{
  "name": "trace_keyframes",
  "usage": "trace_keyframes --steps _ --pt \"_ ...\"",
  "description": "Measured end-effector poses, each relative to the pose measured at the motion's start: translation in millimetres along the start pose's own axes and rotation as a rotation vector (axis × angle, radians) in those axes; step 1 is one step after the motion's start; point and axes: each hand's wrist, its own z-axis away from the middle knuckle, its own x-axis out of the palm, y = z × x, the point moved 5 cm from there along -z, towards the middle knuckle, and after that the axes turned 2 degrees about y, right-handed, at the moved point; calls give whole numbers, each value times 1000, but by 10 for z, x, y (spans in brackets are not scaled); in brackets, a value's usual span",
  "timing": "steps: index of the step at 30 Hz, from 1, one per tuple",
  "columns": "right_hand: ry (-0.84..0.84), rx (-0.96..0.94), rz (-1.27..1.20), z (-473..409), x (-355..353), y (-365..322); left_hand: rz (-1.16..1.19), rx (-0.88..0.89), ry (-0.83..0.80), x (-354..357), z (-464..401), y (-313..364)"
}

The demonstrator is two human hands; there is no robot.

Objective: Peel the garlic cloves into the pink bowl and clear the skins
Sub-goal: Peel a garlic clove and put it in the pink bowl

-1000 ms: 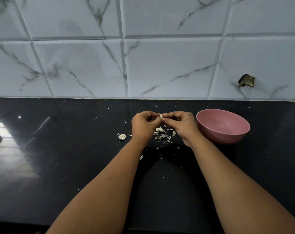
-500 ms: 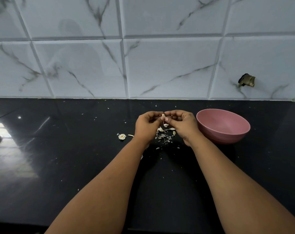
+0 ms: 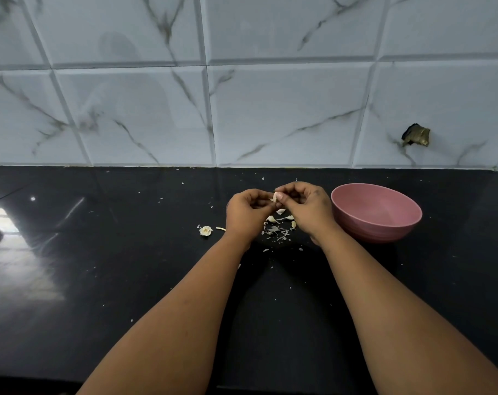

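Both hands had edged right, left hand [image 3: 249,212] and right hand [image 3: 306,206] pinching the small pale garlic clove [image 3: 275,197] above the skins [image 3: 276,230] on the black tabletop [image 3: 99,280], round pink plastic bowl [image 3: 353,220] just beside the right hand.

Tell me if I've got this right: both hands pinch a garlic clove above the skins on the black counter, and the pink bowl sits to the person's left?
Not quite. The head view shows the pink bowl to the person's right, beside the right hand. The rest holds.
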Motion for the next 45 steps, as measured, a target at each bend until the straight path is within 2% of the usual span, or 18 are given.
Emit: trace_keyframes --steps 11,19,28,31,35,39,43,45 --pt "-6 -8 51 10 12 5 -49 -64 -1 20 -10 -52" --pt "-15 21 22 18 13 -4 -112 -29 -42 67 11 -40" --pt "15 348 -460 30 78 101 -45 -28 -179 68 7 8" --pt "97 383 -620 -14 -37 86 -138 -60 -259 117 35 -17" --pt "72 326 -445 1 -44 122 -427 -45 -317 148 49 -78" --pt "52 252 -312 9 7 111 -489 75 -207 94 22 11" --pt "53 201 -227 17 4 88 -401 37 12 -55 -49 21" --pt "53 182 -193 31 -3 63 -414 36 69 -85 -64 7"
